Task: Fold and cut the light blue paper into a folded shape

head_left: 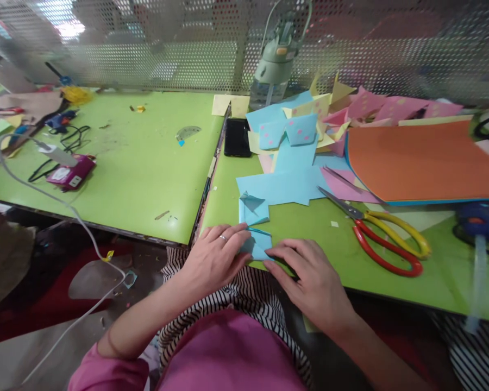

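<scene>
A small folded piece of light blue paper lies at the near edge of the green table. My left hand, with a ring on one finger, presses on the paper's left side with its fingers together. My right hand presses its fingertips on the paper's right corner. A second folded blue piece lies just behind it, touching a larger blue sheet.
Scissors with red and yellow handles lie to the right. Behind them are an orange sheet, a heap of pink, yellow and blue paper scraps, a black phone and a green bottle. A glue gun is at far right; a white cable crosses the left table.
</scene>
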